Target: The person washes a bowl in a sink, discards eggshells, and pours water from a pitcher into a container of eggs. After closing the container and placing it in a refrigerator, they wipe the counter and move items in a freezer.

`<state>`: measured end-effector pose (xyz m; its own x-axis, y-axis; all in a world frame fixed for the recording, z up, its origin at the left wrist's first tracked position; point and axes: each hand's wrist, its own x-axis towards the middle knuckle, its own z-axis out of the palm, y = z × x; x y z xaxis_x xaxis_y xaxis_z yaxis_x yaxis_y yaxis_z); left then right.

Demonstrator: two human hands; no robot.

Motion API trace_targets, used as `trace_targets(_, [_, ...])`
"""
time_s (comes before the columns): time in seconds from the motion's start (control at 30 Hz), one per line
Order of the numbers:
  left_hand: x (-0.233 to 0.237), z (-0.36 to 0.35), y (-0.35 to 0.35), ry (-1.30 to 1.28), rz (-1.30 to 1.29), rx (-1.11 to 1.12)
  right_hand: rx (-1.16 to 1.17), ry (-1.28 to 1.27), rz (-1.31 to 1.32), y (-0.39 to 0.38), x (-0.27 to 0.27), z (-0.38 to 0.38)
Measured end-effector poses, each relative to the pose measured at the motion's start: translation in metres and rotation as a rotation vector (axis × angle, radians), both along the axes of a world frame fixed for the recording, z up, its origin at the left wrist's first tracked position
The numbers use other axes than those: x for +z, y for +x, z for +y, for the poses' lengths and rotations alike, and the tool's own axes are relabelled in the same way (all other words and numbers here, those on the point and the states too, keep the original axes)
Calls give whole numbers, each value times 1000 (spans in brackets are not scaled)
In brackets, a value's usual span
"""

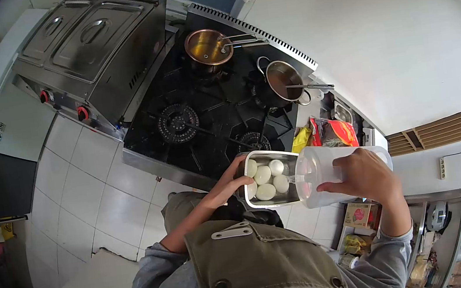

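My left hand (230,185) grips the near-left end of a rectangular metal container (275,203), its thumb over the rim. Several smooth whitish eggs (264,174), which look peeled, lie inside it. My right hand (366,177) is closed around a translucent plastic container (316,161), tipped on its side with its mouth over the metal container's right part. Clear liquid appears to run from that mouth towards the eggs. The fingers under both containers are partly hidden.
A black gas stove (206,141) stands ahead, carrying a copper-coloured pot (208,47) of yellowish liquid and a steel pot (283,79) of brown liquid. Red and yellow packets (335,132) lie beyond my right hand. A steel lidded food warmer (94,36) is at the left.
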<state>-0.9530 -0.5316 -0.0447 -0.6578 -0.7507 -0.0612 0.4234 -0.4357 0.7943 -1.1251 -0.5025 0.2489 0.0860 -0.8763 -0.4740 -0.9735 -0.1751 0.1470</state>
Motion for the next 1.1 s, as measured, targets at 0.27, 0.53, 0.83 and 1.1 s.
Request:
trace_targets(0.27, [-4,0,-3,9,27,25,5,-15,34,1,2,1])
trace_targets(0.53, [0,-3,-2,-1,63,20,7,-36,15,-4,2,0])
trace_targets(0.83, [0,-2,-4,8,42,15,54,-80,-12,-10,0,4])
trace_targets(1.1, [1,-2,-5,2,28,-13,55,-70,11,-12,0,5])
